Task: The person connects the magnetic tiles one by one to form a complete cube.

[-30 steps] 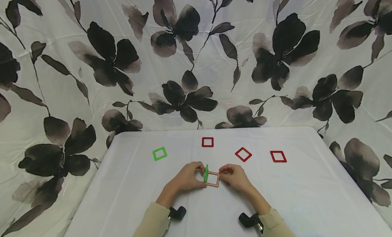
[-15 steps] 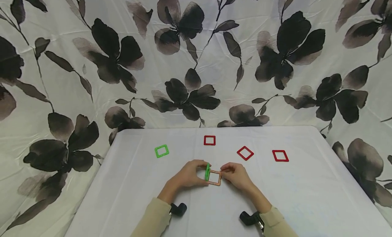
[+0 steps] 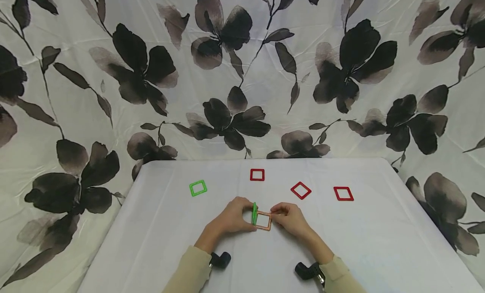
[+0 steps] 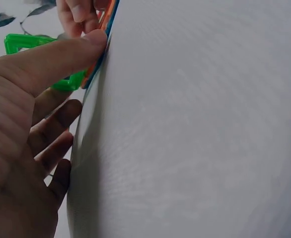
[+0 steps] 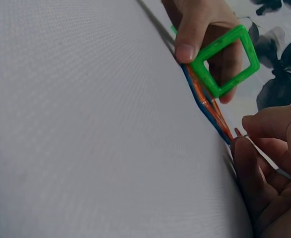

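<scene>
Evidently the step in hand is a join: a green frame stands upright along the left side of the orange frame, low over the middle of the white table. A blue edge shows under the orange one; whether this pair rests fully on the cloth I cannot tell.

The left hand spans that joint, thumb and fingers well apart and curled round it, thumb tip at the near corner of the orange frame, other fingers behind the green frame. The right hand pinches the far right corner of the orange frame, thumb and fingertip almost together.

Next, I judge, the work calls for keeping the upright square while the right hand frees itself to fetch another piece. Beyond the hands lie a loose green frame and three red frames, all apart.
</scene>
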Demonstrator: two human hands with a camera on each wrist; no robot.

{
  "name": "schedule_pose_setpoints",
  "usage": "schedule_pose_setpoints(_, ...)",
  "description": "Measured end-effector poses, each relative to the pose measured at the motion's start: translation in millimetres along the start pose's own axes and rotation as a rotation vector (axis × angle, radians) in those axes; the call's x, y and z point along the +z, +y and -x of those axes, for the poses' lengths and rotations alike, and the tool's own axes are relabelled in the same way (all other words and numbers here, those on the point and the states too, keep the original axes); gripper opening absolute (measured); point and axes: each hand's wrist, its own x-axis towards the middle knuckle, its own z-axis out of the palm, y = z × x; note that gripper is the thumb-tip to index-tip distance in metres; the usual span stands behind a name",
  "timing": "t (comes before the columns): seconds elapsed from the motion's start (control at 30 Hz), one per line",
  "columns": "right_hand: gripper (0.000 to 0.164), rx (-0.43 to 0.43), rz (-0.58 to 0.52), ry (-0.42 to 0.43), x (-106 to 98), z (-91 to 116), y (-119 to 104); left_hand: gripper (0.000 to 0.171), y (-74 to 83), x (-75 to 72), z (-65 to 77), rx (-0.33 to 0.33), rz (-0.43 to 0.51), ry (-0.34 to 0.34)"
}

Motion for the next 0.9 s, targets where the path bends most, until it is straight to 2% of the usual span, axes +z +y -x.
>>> schedule_pose_setpoints(0.1, 0.014, 0.002, 0.004, -0.003, -1, -5, 10, 0.061, -0.7, 1.0, -2.1, -0.002, -0.035, -0.009)
schedule_pose_setpoints(0.27, 0.015, 0.002, 0.003, 0.006, -1, -7, 14, 0.062, -2.6, 2.5, -3.4, 0.007, -0.075, -0.035)
schedule_pose_setpoints(0.53, 0.014, 0.014, 0.061, 0.052, 3, -8, 11, 0.062, -2.4, -3.2, -2.4, -0.006, 0.047, -0.032)
schedule_pose_setpoints(0.77, 0.009, 0.003, 0.159, 0.160, 7, -10, 10, 0.061, -1.8, -5.9, -4.7, 0.007, 0.083, -0.034)
schedule_pose_setpoints(0.9, 0.009, 0.018, 0.163, 0.185, 8, -9, 11, 0.061, -2.6, -3.2, -4.1, 0.003, 0.083, -0.053)
